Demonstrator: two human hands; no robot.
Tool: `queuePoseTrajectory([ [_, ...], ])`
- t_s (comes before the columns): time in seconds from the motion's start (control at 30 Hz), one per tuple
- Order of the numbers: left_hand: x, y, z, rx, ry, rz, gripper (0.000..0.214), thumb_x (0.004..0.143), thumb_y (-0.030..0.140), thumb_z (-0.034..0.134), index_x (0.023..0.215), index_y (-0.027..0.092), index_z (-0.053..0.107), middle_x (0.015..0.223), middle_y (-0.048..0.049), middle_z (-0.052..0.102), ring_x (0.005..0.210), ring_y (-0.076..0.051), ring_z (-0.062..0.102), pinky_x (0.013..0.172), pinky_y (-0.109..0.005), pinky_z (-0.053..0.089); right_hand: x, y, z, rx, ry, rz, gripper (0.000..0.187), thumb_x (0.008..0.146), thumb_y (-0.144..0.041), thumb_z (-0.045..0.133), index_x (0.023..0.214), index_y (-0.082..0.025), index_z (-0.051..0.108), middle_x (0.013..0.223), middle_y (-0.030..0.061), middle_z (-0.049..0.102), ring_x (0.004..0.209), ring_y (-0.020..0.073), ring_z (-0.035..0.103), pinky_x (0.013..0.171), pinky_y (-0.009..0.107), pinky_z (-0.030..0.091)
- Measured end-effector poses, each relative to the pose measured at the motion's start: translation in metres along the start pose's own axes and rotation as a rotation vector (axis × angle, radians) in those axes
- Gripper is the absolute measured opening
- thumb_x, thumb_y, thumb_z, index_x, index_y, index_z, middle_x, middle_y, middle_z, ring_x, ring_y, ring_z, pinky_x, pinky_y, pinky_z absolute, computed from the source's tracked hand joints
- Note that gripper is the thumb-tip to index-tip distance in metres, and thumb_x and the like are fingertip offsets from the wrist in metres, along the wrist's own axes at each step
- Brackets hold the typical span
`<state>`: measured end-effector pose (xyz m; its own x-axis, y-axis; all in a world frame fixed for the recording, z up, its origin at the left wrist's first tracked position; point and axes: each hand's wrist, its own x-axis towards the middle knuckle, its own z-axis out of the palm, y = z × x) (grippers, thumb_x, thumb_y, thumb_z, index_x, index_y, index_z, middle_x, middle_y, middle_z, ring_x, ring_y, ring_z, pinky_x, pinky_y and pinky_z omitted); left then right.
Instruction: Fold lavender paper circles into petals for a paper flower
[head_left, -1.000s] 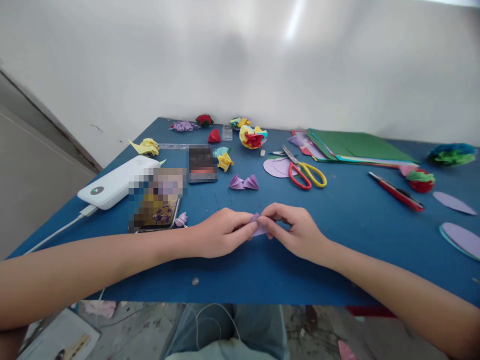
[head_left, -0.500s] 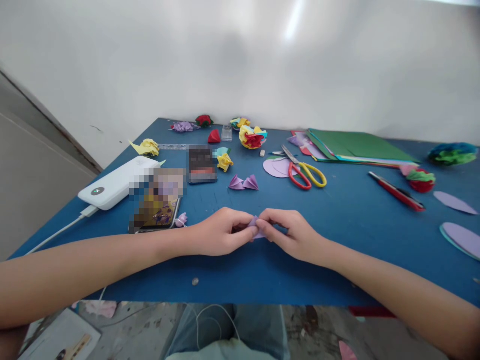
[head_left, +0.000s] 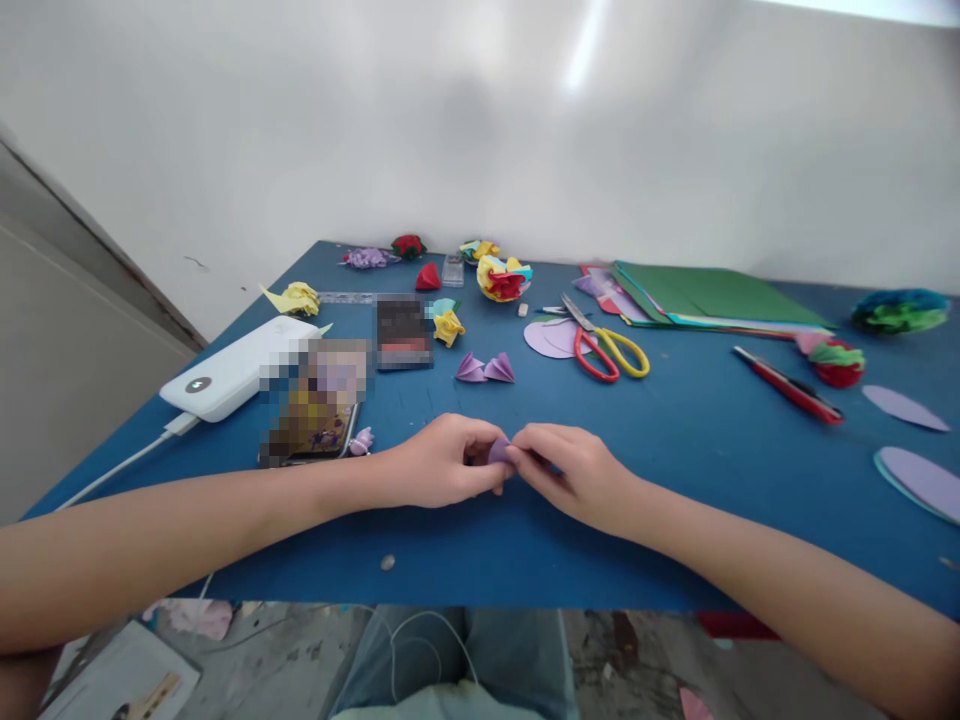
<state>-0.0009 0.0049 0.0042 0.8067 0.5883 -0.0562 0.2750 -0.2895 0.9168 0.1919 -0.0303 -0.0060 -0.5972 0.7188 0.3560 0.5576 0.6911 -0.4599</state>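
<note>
Between my two hands, just above the front of the blue table (head_left: pixel 465 560), is a small piece of purple paper (head_left: pixel 499 451), partly hidden by fingers. My left hand (head_left: pixel 442 462) is closed round its left side. With thumb and fingertips, my right hand (head_left: pixel 574 465) pinches its right edge. Beyond the hands lie two folded purple paper pieces (head_left: pixel 485 369), side by side. Scissors (head_left: pixel 606 345) with one red and one yellow handle rest over pale purple paper ovals (head_left: pixel 550 338) to the right of them.
On the left are a white power bank (head_left: pixel 241 370) with a cable and a phone (head_left: pixel 319 425). Several paper flowers, one red and yellow (head_left: pixel 504 279), stand along the back. Green sheets (head_left: pixel 712 293), a red utility knife (head_left: pixel 791 385) and purple ovals (head_left: pixel 922 480) lie at right.
The purple paper has turned in my fingers, and its pale lower flap no longer shows beneath them. Both hands stay in nearly the same place; the view has shifted slightly.
</note>
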Motion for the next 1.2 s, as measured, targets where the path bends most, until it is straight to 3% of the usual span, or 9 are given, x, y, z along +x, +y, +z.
queuePoseTrajectory([
  [0.17,0.0,-0.001,0.003,-0.146,0.065,-0.032,0.014,0.081,0.024,0.05,0.081,0.011,0.056,0.065,-0.0017,0.059,0.056,-0.009,0.055,0.054,-0.019,0.046,0.002,-0.004,-0.004,0.062,-0.028,0.101,0.012,0.088,-0.026,0.042,0.087,-0.018,0.051,0.074,0.0023,0.056,0.063,0.0115,0.049,0.06,0.023,0.038],
  [0.33,-0.001,-0.003,0.005,-0.125,0.09,-0.016,0.018,0.083,0.028,0.05,0.076,0.012,0.054,0.066,-0.0022,0.059,0.056,-0.009,0.055,0.054,-0.02,0.046,0.005,-0.003,-0.011,0.203,-0.116,0.202,0.013,0.087,-0.026,0.043,0.088,-0.017,0.053,0.072,0.0012,0.058,0.058,0.0098,0.048,0.056,0.022,0.038],
  [0.47,0.0,-0.004,0.004,-0.098,0.089,0.001,0.018,0.083,0.028,0.049,0.079,0.012,0.055,0.067,-0.0024,0.059,0.057,-0.009,0.055,0.054,-0.02,0.046,0.006,0.0,-0.013,0.236,-0.159,0.189,0.014,0.087,-0.027,0.044,0.084,-0.017,0.053,0.069,-0.0003,0.056,0.057,0.009,0.046,0.054,0.021,0.036],
  [0.73,0.0,-0.003,0.003,-0.125,0.044,-0.011,0.017,0.085,0.027,0.047,0.08,0.012,0.053,0.06,-0.0002,0.055,0.051,-0.009,0.053,0.049,-0.02,0.043,0.006,0.001,-0.014,0.251,-0.186,0.16,0.019,0.086,-0.029,0.045,0.072,-0.017,0.048,0.058,-0.0048,0.042,0.051,0.007,0.035,0.048,0.02,0.028],
  [1.03,0.0,-0.002,0.0,-0.122,0.061,-0.003,0.024,0.087,0.036,0.045,0.08,0.014,0.048,0.048,0.0062,0.046,0.04,-0.005,0.041,0.042,-0.015,0.032,0.006,0.009,-0.011,0.545,-0.181,0.328,0.03,0.085,-0.044,0.046,0.073,-0.016,0.048,0.057,-0.0049,0.04,0.05,0.0071,0.034,0.045,0.02,0.026],
  [1.2,0.001,-0.001,-0.002,-0.118,0.044,0.002,0.025,0.087,0.036,0.044,0.082,0.013,0.051,0.055,0.0054,0.043,0.046,-0.005,0.037,0.043,-0.016,0.03,0.007,0.011,-0.014,0.56,-0.152,0.338,0.032,0.086,-0.043,0.043,0.069,-0.016,0.048,0.056,-0.0052,0.039,0.05,0.0066,0.033,0.045,0.019,0.026],
])
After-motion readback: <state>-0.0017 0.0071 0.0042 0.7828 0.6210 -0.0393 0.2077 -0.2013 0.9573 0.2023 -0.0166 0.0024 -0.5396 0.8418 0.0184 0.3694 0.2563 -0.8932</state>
